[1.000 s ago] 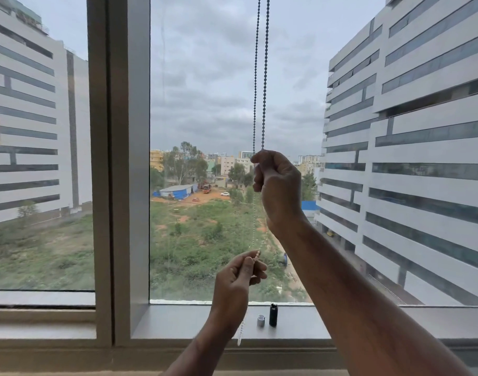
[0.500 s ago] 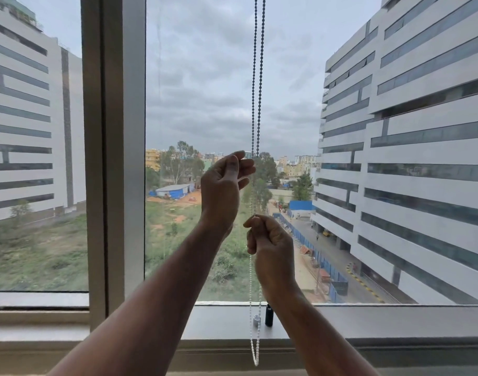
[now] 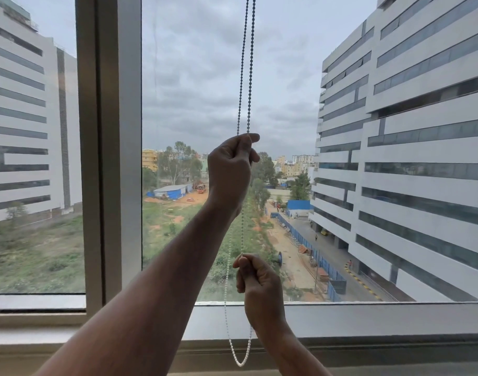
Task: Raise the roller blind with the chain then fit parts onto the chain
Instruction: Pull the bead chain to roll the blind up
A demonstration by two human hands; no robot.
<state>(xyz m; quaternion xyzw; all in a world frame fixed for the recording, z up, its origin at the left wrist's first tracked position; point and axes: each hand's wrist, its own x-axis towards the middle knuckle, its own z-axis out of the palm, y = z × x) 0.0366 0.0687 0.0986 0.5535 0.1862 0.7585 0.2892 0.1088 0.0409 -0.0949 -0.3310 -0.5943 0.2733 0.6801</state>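
A: Where does the bead chain point(image 3: 244, 77) hang?
B: Before the window pane point(image 3: 194, 77), its loop ending below the sill point(image 3: 368, 318).
A: The hands?
B: The left hand point(image 3: 229, 169) is fisted around the strands up high; the right hand point(image 3: 259, 283) pinches one strand lower down.

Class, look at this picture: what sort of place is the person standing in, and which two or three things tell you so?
Probably an upper-floor room in an office-type building. The large window looks down on multi-storey blocks and a road below, and a bead chain hangs in front of the glass.
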